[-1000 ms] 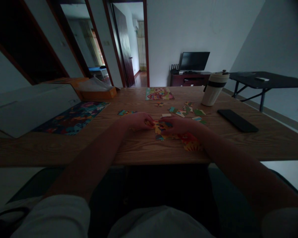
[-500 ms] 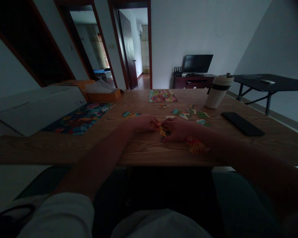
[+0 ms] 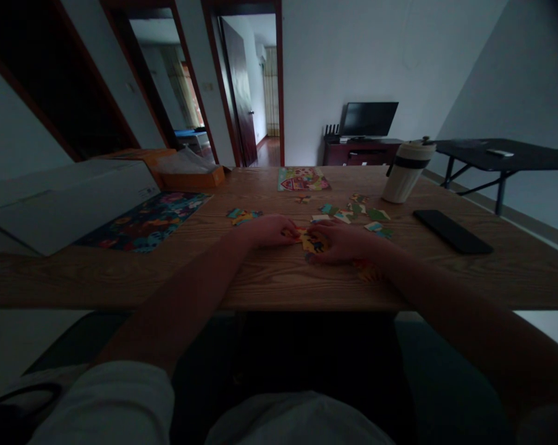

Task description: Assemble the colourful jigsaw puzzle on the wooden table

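Observation:
My left hand (image 3: 273, 231) rests at the middle of the table with its fingers closed on a red and orange jigsaw puzzle piece (image 3: 301, 234). Against it lies a yellow puzzle piece with dark markings (image 3: 316, 245), which the curled fingers of my right hand (image 3: 341, 241) grip from the right. The two pieces touch or nearly touch; whether they interlock I cannot tell. Partly under my right wrist are red and yellow pieces (image 3: 367, 271). Beyond the hands, several green and cream pieces (image 3: 343, 216) lie scattered, and a small blue and yellow group (image 3: 244, 216) sits behind my left hand.
A colourful picture sheet (image 3: 303, 179) lies at the table's far side. On the left are a dark floral sheet (image 3: 153, 219), a white box (image 3: 75, 198) and an orange box (image 3: 193, 180). A tumbler (image 3: 405, 176) and a black phone-like slab (image 3: 452, 232) are at the right.
My right hand has shifted slightly right and its fingers have drawn back, showing more of the yellow piece. The left hand stays nearly in place.

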A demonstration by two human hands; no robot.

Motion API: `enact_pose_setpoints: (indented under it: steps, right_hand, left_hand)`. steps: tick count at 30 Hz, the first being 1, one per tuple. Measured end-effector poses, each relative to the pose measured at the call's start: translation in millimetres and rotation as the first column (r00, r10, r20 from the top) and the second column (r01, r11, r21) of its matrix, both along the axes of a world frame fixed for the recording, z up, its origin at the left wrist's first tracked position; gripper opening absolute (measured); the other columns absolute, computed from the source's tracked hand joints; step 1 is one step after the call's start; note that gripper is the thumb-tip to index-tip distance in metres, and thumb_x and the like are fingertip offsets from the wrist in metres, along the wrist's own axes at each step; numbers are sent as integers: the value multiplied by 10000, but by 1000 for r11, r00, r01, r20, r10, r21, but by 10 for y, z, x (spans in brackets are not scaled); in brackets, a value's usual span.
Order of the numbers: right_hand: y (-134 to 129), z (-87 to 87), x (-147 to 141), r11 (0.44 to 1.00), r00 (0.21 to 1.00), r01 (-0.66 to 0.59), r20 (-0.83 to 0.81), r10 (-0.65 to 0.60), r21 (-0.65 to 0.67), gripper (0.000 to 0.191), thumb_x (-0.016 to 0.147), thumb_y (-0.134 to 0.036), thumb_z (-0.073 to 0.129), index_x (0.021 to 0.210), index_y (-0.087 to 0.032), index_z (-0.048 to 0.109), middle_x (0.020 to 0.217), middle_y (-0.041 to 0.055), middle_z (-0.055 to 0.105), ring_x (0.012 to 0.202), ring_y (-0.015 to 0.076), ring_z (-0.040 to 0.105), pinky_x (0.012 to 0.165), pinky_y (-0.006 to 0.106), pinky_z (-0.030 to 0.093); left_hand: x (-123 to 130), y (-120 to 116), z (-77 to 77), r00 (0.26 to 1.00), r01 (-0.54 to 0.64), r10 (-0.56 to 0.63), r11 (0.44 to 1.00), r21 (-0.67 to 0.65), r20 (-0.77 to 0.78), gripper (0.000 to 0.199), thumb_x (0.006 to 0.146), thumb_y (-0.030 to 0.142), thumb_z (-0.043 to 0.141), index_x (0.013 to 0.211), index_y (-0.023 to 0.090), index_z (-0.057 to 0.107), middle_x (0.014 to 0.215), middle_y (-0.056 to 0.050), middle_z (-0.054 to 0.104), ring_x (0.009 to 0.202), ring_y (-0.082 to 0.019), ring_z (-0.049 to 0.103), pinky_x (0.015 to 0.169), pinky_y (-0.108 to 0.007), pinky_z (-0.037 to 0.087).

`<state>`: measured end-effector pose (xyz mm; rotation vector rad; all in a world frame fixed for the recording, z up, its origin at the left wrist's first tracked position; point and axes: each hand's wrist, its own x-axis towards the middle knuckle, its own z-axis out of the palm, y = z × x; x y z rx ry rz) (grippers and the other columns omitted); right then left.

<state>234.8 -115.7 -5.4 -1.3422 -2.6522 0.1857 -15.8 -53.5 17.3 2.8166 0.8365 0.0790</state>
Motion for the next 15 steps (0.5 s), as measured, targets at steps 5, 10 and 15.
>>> enact_pose_setpoints:
  steps: [5, 10, 15]
  right_hand:
    - [1, -51, 31, 1000, 996, 2, -84, -3, -17, 843, 773, -768, 670, 1427, -240, 612, 1493, 135, 553, 1405, 375, 452, 1178, 508, 341]
    - [101, -61, 114, 989, 938, 83, -325, -118, -120, 666, 932, -668, 531, 1447, -248, 581, 1468, 121, 585, 1321, 320, 554, 1136, 491, 400]
    - [338, 94, 513, 936, 675, 330, -664, -322, -118, 482, 1005, -574, 413, 1283, -272, 665, 1352, 75, 673, 1259, 281, 596, 1065, 473, 458]
  left_hand:
    - [-15, 18, 8, 1000, 16, -16, 1000, -26, -21, 247, 940, 373, 612, 1079, 279, 793, 1215, -20, 745, 1047, -194, 690, 938, -277, 480]
    - [-28, 45, -26, 998, 62, -62, 998, -5, -6, 242, 915, 297, 622, 1087, 258, 788, 1337, -27, 695, 1111, -194, 676, 985, -284, 467]
    - [-7, 11, -21, 1000, -16, 15, 1000, -15, -21, 277, 923, 376, 641, 1149, 271, 762, 1229, -37, 743, 1056, -206, 692, 955, -295, 481]
